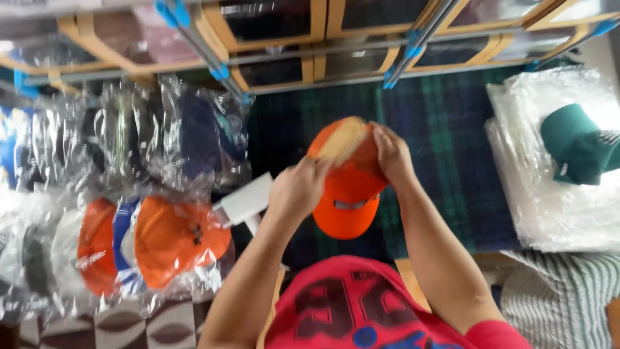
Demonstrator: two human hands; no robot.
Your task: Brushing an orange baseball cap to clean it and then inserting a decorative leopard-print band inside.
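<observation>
**Orange cap held up in both hands over a plaid cloth**

Orange cap (pixel 349 187) sits between the person's two hands, lifted above a dark green and blue plaid cloth (pixel 445 142) that covers the middle of the work surface. Beyond the cloth runs a rack of wood-framed bins (pixel 278 26) with grey rails and blue clips. To the person's left lies a broad spread of caps sealed in clear plastic bags (pixel 129 194), dark ones farther off and orange, blue and white ones nearer. To the right, a stack of clear plastic bags (pixel 549 207) carries a green cap (pixel 575 145) on top. A white device (pixel 245 200) lies just beside the bagged caps, near the left wrist.

The cap hangs with its back strap opening facing the camera and its pale underside of the brim turned upward. The left hand (pixel 297 190) clasps the cap's near-left side, fingers curled onto the brim. The right hand (pixel 391 155) pinches the crown's upper right edge.
</observation>
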